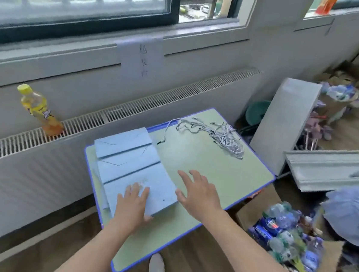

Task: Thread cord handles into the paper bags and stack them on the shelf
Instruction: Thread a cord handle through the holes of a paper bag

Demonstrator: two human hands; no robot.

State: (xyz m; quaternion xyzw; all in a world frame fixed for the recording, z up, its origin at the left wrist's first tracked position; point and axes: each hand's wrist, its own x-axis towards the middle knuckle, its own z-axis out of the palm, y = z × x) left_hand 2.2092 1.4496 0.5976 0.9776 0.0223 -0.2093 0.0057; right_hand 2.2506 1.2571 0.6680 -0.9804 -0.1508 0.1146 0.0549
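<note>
Nearest, a white shoe (156, 265) shows on the wood-look floor under the near corner of the small pale-green table with a blue rim (214, 173). Both bare forearms reach out over that table. The left hand (132, 204) lies flat, fingers straight and slightly spread, pressing down on the near end of the stack of flat light-blue paper bags (134, 166). The right hand (199, 193) is just beside the stack's right edge, fingers spread and relaxed, holding nothing; whether the palm touches the tabletop I cannot tell. The two hands are apart, with the corner of the stack between them.

The bags sit on the left half of the table, fanned in overlapping steps that run away from the person. A small hole shows near the corner of the top bag. Farther back on the right, a tangled bundle of white cords with dark tips (225, 138) lies near the far edge, well apart from the bags.

To the right, on the floor, an open cardboard box holds crushed plastic bottles (285, 235). Beyond the table a grey radiator grille (28, 136) runs along the wall, and a yellow-capped bottle of yellow drink (38, 110) stands on it. A white sheet with handwritten characters (141, 56) hangs from the windowsill above.
</note>
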